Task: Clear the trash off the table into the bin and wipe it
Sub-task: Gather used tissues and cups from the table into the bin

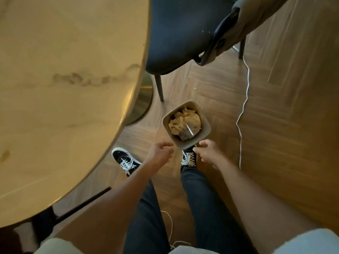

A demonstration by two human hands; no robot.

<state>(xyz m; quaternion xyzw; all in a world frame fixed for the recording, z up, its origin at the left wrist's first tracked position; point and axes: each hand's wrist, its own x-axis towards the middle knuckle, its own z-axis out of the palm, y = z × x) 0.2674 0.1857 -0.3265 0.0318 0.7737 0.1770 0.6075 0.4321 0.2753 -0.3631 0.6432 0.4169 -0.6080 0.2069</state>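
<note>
From the head view, the bin (186,125), full of crumpled paper trash (183,121), stands on the floor just beside the table (64,88), with the left hand (160,154) and right hand (210,153) loosely curled, holding nothing, near its closest rim.

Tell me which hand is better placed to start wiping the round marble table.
Left, probably. The left hand hangs open on the side nearer the round marble table; the right hand is beyond the beige square bin, farther from it. Neither holds a cloth.
</note>
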